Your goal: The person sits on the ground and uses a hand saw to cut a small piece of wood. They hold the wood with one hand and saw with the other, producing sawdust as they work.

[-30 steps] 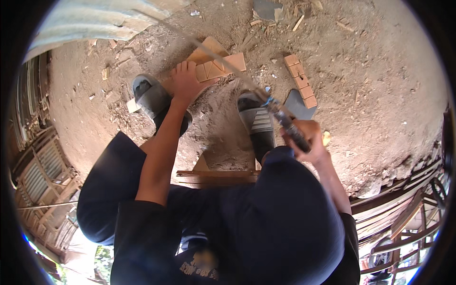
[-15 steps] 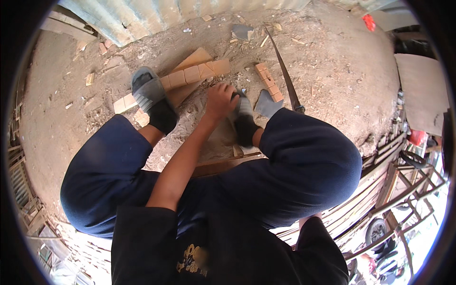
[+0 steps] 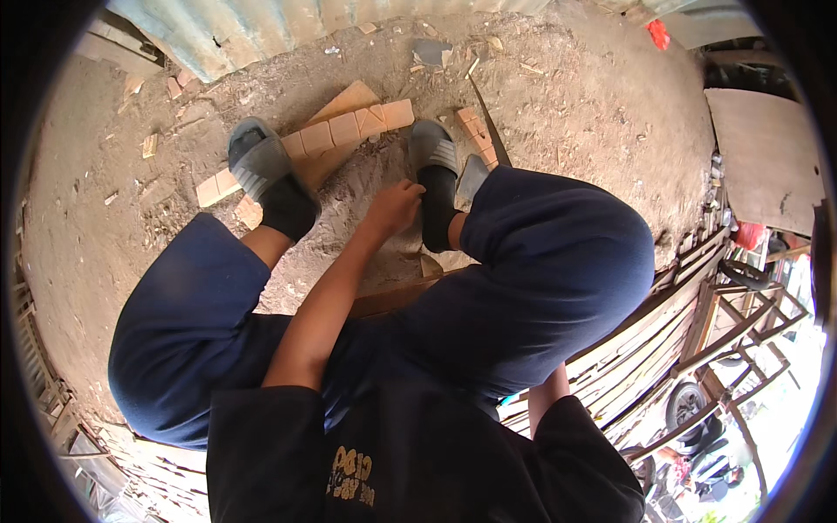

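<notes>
My left hand [image 3: 392,207] is at the inner side of my right foot, fingers curled against the black sock [image 3: 438,196]; what they grip, if anything, is unclear. My right forearm [image 3: 549,392] disappears behind the right thigh, hiding that hand. A row of terracotta-coloured blocks [image 3: 344,127] lies across a flat board [image 3: 340,98] by my sandalled left foot [image 3: 266,166]. A shorter row of blocks [image 3: 475,131] is beside a grey slab [image 3: 473,177] to the right. A long, narrow dark blade [image 3: 492,131] extends up from behind my right knee, its handle hidden.
A corrugated metal sheet [image 3: 244,35] borders the ground at the top. A large pale panel [image 3: 758,166], wooden framework [image 3: 732,340] and a wheel [image 3: 684,410] are at the right. Scattered chips [image 3: 150,146] and a red scrap [image 3: 657,33] lie on the dirt.
My left hand has left the blocks and moved to my right foot. My right hand, earlier gripping the blade's handle, has gone out of sight behind my leg, and the blade is lower.
</notes>
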Demonstrator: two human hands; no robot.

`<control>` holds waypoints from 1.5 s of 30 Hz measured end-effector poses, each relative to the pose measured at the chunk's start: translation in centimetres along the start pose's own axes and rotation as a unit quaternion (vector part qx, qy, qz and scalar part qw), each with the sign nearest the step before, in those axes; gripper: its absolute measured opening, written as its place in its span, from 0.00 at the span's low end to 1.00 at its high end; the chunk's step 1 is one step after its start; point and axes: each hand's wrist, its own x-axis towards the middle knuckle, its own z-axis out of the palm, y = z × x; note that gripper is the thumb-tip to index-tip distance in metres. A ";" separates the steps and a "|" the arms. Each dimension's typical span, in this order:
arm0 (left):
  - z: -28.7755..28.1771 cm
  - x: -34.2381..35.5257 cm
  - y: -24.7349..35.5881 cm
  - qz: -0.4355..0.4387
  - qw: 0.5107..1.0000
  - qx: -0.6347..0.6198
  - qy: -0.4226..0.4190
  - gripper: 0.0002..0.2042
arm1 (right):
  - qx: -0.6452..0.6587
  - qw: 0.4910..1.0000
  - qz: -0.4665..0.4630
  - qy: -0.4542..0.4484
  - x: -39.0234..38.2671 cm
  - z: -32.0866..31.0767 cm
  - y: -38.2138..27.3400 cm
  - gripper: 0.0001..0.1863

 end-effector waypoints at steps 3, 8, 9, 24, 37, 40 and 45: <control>0.2 0.2 0.4 0.016 1.000 -0.001 0.010 0.15 | 0.007 1.000 -0.003 -0.016 1.8 2.8 -0.3 0.12; 0.6 2.7 3.6 0.101 0.990 0.086 -0.048 0.23 | 0.007 1.000 0.002 -0.022 4.0 5.5 0.1 0.13; 0.7 3.2 3.8 0.106 0.984 0.115 -0.085 0.25 | 0.007 1.000 0.002 -0.026 4.3 6.2 0.0 0.13; 1.4 4.9 4.0 0.188 0.903 0.258 -0.288 0.14 | 0.012 0.999 -0.005 -0.039 7.0 11.3 -0.4 0.13; 1.5 5.4 3.1 0.127 0.899 0.351 -0.228 0.26 | 0.018 0.999 -0.008 -0.050 8.1 12.7 -0.7 0.14; 0.6 5.6 4.7 0.148 0.890 0.304 -0.307 0.25 | 0.017 0.999 -0.002 -0.046 8.1 12.2 -0.3 0.14; 0.1 4.9 3.7 0.163 0.902 0.234 -0.324 0.24 | 0.024 0.998 -0.006 -0.051 8.1 12.5 -0.5 0.14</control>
